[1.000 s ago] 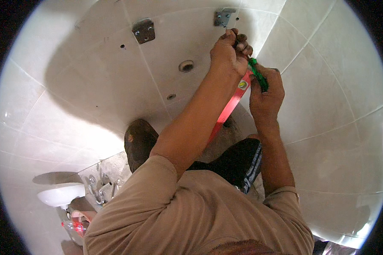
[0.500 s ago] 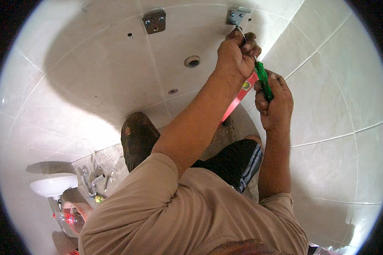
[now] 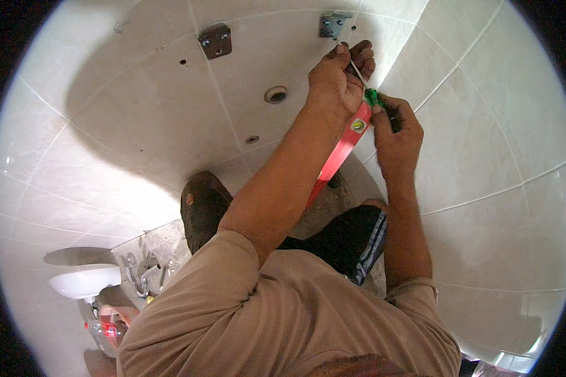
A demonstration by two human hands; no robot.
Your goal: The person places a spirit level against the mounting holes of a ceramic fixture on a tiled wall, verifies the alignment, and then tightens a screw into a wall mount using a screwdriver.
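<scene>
My right hand [image 3: 399, 129] grips the green handle of a screwdriver [image 3: 372, 96] between thumb and fingers. Its thin shaft slants up and left to the lower part of a grey metal bracket [image 3: 333, 26] fixed on the tiled wall; the exact tip contact is too small to tell. Curled around the upper shaft is my left hand [image 3: 339, 78], with its thumb close under the bracket. A second, darker metal bracket [image 3: 215, 41] is screwed to the wall farther left. Behind my left wrist, a red spirit level [image 3: 341, 151] stands slanted.
Between and below the brackets, the wall has a round pipe opening [image 3: 275, 95] and a smaller one [image 3: 252, 139]. A side wall of tiles [image 3: 484, 157] rises on the right. At lower left are a white washbasin [image 3: 87, 281], a pinkish bucket [image 3: 124, 313] and a plastic bottle [image 3: 104, 328].
My right hand has shifted up the screwdriver handle and closer to my left hand. More of the shaft and of the red level now shows. The whole view has moved slightly.
</scene>
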